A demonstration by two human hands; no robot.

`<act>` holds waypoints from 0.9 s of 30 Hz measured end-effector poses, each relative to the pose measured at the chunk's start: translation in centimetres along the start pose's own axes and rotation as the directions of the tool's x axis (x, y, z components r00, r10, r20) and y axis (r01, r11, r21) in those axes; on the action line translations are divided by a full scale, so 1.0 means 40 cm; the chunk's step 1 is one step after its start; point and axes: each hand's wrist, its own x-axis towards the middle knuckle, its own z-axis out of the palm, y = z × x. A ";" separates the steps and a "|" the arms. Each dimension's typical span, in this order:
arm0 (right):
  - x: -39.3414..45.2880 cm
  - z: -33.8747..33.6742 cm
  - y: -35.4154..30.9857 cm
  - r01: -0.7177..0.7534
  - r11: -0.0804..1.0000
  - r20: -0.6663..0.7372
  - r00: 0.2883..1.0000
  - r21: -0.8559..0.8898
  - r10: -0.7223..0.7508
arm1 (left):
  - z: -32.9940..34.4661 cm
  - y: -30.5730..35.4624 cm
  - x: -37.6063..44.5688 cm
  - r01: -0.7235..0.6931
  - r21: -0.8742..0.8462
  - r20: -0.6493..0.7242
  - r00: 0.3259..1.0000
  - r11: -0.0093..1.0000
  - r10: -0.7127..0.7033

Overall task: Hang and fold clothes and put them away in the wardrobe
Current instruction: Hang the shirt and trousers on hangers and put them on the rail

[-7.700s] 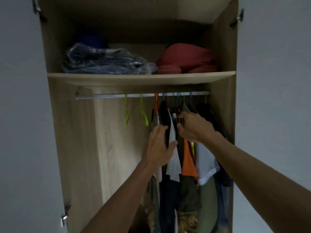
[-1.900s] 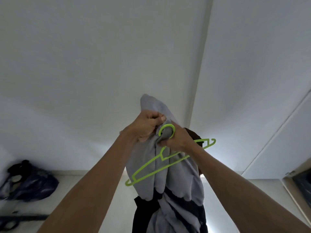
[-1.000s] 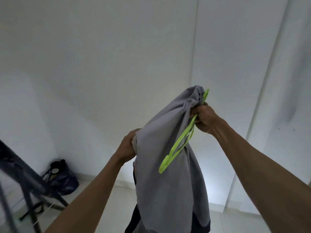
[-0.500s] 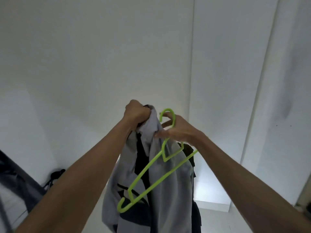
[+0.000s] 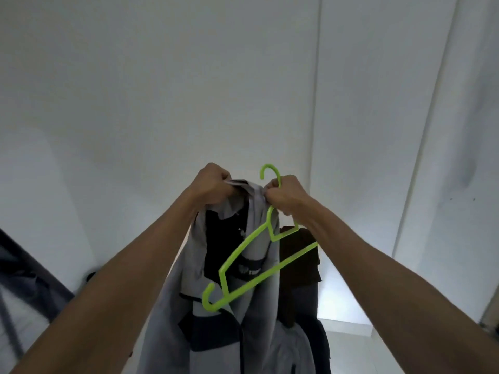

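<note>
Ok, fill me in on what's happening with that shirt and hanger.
A person is getting a grey and dark shirt onto a lime-green hanger. The left hand grips the shirt's top edge, while the right hand holds the hanger's neck along with a bit of fabric. The hanger lies against the shirt, not yet inside it.

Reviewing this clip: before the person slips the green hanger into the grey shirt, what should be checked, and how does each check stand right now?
1. Left hand grips the shirt's collar: ok.
2. Right hand holds the hanger at its neck, below the hook: ok.
3. Hanger inside the shirt: not ok; it hangs tilted in front of the cloth, lower end outside.
4. Neck opening spread for the hanger: not ok; the collar is bunched between the hands.
5. Shirt hanging free below: cannot tell; its lower part runs out of view.
6. Wardrobe rail within reach: cannot tell; the wardrobe is not in view.
</note>
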 end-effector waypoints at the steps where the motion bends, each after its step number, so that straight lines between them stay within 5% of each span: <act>1: 0.008 -0.003 -0.014 -0.006 1.000 0.007 1.000 0.026 0.006 | -0.001 -0.027 -0.008 -0.013 -0.023 0.011 1.000 1.000 0.013; 7: 0.061 -0.013 -0.094 0.031 0.995 -0.022 0.999 0.097 -0.029 | 0.082 -0.158 -0.107 0.010 -0.062 -0.084 0.996 0.998 -0.015; 13: 0.087 -0.068 -0.080 0.013 0.998 -0.092 0.996 0.060 -0.007 | 0.221 -0.249 -0.166 0.225 -0.003 -0.121 0.967 0.974 -0.223; 19: 0.094 -0.160 -0.019 -0.022 0.999 -0.157 0.987 0.023 0.026 | 0.243 -0.148 -0.113 0.308 -0.297 -0.443 0.794 0.904 -0.416; 23: 0.092 -0.234 0.025 -0.058 0.997 -0.201 0.979 -0.058 0.045 | 0.203 -0.091 -0.047 0.138 -0.267 -0.498 0.828 0.954 -0.260; 27: 0.077 -0.287 0.105 -0.139 0.955 -0.225 0.971 -0.263 0.079 | 0.127 -0.032 0.026 -0.065 -0.100 -0.372 0.928 0.993 0.024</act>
